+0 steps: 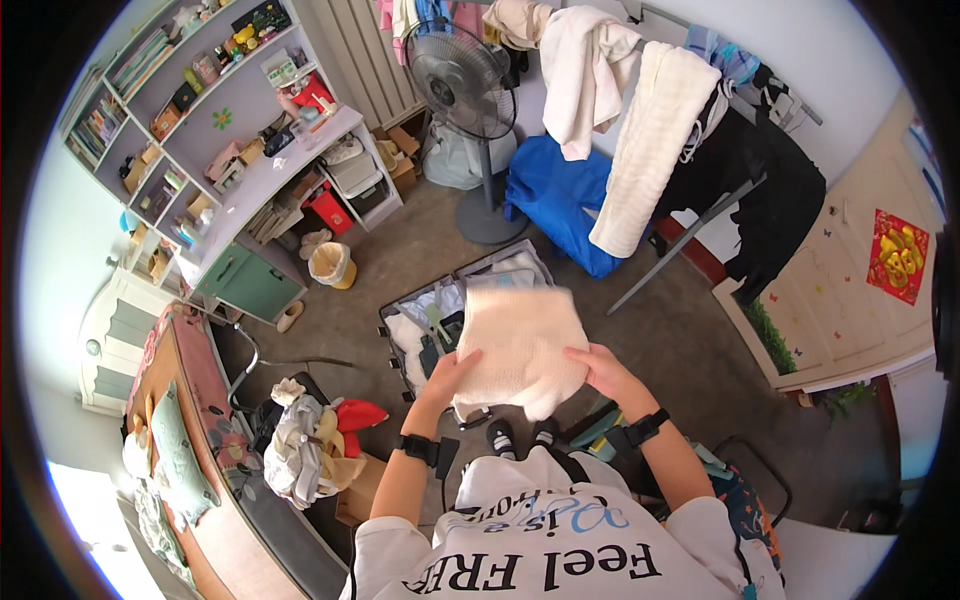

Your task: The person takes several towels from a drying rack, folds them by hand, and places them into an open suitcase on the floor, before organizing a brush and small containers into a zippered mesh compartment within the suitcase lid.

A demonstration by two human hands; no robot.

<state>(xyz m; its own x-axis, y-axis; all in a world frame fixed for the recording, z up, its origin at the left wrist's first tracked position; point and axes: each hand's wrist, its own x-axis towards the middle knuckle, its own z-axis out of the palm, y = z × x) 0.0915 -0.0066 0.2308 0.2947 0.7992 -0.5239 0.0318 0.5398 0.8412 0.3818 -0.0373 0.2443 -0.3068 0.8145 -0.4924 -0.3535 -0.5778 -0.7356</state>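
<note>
A folded cream knit garment [520, 340] is held out in front of my body, above the near part of an open suitcase [388, 345]. My left hand [455, 378] grips its left edge, and my right hand [603, 370] has hold of the right edge, with the thumbs on top. A rounded fold hangs at its near side. Clothes, among them a white piece [405, 335], lie in the suitcase; the garment hides part of them. Both of my wrists wear black straps.
Past the suitcase stand a floor fan [488, 190] and a blue bag [560, 195]. Towels [655, 140] hang on a rack at the right. To the left are a yellow bin [343, 275], a desk with shelves [265, 195], a clothes heap [300, 450] and a bed [235, 520].
</note>
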